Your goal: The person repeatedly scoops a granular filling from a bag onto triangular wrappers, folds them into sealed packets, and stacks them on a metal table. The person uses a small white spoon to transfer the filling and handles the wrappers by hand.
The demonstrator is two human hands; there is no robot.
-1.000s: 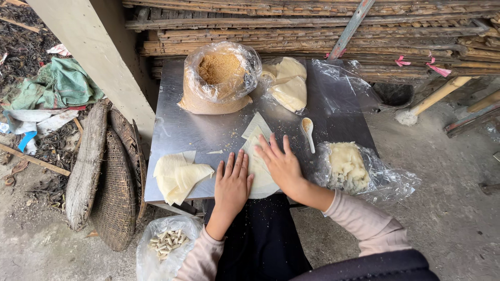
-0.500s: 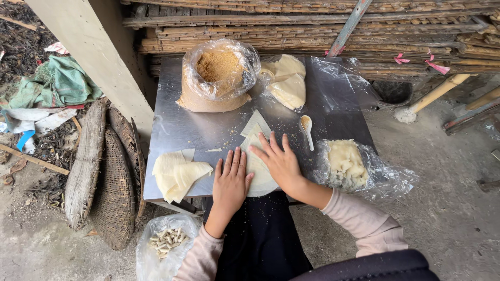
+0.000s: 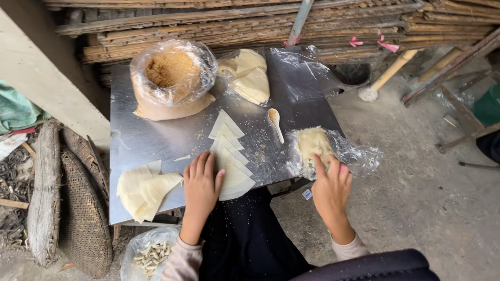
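My left hand [image 3: 201,182] lies flat, fingers spread, on the near edge of a metal table [image 3: 146,140], just left of a row of overlapping pale triangular wrappers [image 3: 229,151]. My right hand [image 3: 330,186] reaches into a clear plastic bag holding a pale dough lump [image 3: 312,143] at the table's right edge, fingertips touching it. A white spoon [image 3: 275,123] with brown crumbs lies between the wrappers and that bag. A plastic bag of brown powdery filling [image 3: 172,75] stands at the back left.
More folded wrappers lie in a heap [image 3: 141,190] at the front left and in plastic [image 3: 249,78] at the back. A bag of small rolled pieces [image 3: 148,255] sits below the table. Woven baskets [image 3: 67,203] lean left; bamboo poles [image 3: 260,21] are stacked behind.
My right hand has left the wrappers and moved right to the dough bag. The wrappers now lie fanned out in a row. My left hand has stayed beside them.
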